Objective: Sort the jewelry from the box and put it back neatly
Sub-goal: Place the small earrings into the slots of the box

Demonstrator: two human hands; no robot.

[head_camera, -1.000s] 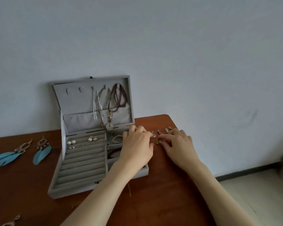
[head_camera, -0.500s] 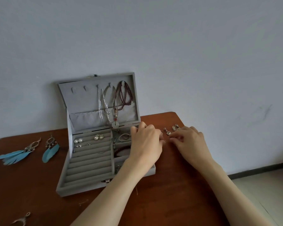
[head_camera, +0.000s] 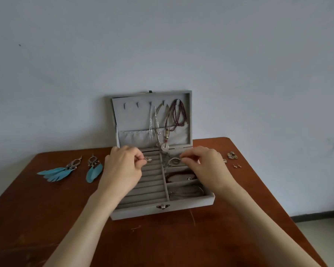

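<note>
Box: the grey jewelry box [head_camera: 163, 206] is seen at centre frame on the brown counter [head_camera: 162, 243], lid upright against the wall.
Left grip: the left hand [head_camera: 121, 170] is curled, a small silver earring [head_camera: 148, 160] pinched at the fingertips over the upper ring rows.
Right grip: the right hand [head_camera: 206, 166] is curled over the upper right compartment; whether anything is held cannot be told.
Step in hand: judged to be seating the earring in a slot; it should be pressed straight down, beside its pair.
Hazard: the hanging necklaces [head_camera: 167, 130] dangle between the hands and may be snagged.
Unsorted: feather earrings [head_camera: 73, 169] at left, small gold pieces [head_camera: 232, 155] at right, both lying outside the box.
</note>
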